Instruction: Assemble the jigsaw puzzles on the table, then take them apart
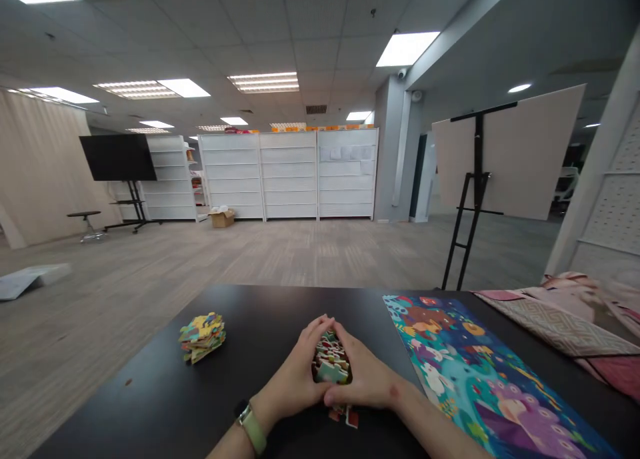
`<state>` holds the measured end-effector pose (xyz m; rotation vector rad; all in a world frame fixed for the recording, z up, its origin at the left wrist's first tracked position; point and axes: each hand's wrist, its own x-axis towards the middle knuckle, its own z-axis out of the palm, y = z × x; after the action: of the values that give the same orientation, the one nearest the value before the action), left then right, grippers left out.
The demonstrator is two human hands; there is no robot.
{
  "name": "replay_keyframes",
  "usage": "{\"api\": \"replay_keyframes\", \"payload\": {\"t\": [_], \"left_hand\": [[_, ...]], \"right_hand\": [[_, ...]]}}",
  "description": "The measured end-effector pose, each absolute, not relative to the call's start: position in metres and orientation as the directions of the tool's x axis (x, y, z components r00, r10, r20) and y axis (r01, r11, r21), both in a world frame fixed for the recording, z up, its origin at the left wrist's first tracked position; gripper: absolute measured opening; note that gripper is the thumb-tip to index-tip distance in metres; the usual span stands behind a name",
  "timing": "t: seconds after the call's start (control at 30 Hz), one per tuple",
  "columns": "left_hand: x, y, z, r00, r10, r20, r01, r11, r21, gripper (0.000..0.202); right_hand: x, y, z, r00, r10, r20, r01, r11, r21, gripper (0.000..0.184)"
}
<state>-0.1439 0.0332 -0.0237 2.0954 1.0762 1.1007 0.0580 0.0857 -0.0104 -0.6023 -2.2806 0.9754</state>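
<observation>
Jigsaw pieces stacked between left fingers and right fingers

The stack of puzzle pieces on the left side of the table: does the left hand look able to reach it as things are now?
Probably yes. The left hand is cupped around the held puzzle pieces, so it would likely need to release them first. The stack of puzzle pieces lies nearby on the black table, with nothing visible between them.

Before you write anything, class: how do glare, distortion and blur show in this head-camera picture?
In the head view, the ceiling lights glare white, the wide lens skews the table, and the pale sheet on the floor blurs, while the left hand and right hand look sharp.
</observation>
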Motion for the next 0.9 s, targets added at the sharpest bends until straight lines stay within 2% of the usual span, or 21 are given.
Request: {"api": "replay_keyframes", "payload": {"t": [0.17,0.3,0.4,0.47,0.53,0.6,0.7,0.77,0.83,0.9], "left_hand": [[-0.147,0.023,-0.022,0.382,0.851,0.361,0.374,-0.499,0.782,0.119],[-0.136,0.025,-0.025,0.304,0.887,0.349,0.319,-0.439,0.84,0.119],[-0.132,0.038,-0.023,0.16,0.905,0.394,0.288,-0.425,0.858,0.106],[-0.134,0.046,-0.019,0.062,0.919,0.39,0.318,-0.389,0.865,0.091],[-0.139,0.048,-0.018,-0.002,0.939,0.343,0.373,-0.318,0.872,0.073],[-0.14,0.042,-0.018,-0.017,0.958,0.288,0.426,-0.253,0.868,0.065],[-0.131,0.025,-0.019,0.082,0.979,0.189,0.566,-0.202,0.799,0.087],[-0.122,0.015,-0.017,0.196,0.976,0.098,0.714,-0.21,0.668,0.094],[-0.118,0.01,-0.012,0.253,0.966,0.047,0.798,-0.236,0.554,0.076],[-0.121,0.008,-0.005,0.266,0.962,0.054,0.812,-0.254,0.525,0.056]], "right_hand": [[0.058,0.086,-0.007,-0.68,0.655,0.33,0.174,0.582,-0.795,0.108],[0.05,0.077,-0.003,-0.679,0.648,0.344,0.119,0.56,-0.82,0.097],[0.048,0.072,0.0,-0.636,0.696,0.333,0.149,0.534,-0.832,0.085],[0.051,0.074,0.004,-0.594,0.737,0.322,0.134,0.485,-0.864,0.08],[0.056,0.08,0.008,-0.518,0.795,0.316,0.061,0.403,-0.913,0.079],[0.061,0.089,0.011,-0.38,0.877,0.294,-0.051,0.297,-0.953,0.079],[0.065,0.1,0.01,-0.195,0.959,0.203,-0.234,0.156,-0.96,0.081],[0.065,0.104,0.007,-0.17,0.974,0.15,-0.305,0.093,-0.948,0.081],[0.064,0.104,0.002,-0.192,0.974,0.121,-0.322,0.054,-0.945,0.081],[0.063,0.104,-0.002,-0.216,0.971,0.103,-0.323,0.028,-0.946,0.081]]}}
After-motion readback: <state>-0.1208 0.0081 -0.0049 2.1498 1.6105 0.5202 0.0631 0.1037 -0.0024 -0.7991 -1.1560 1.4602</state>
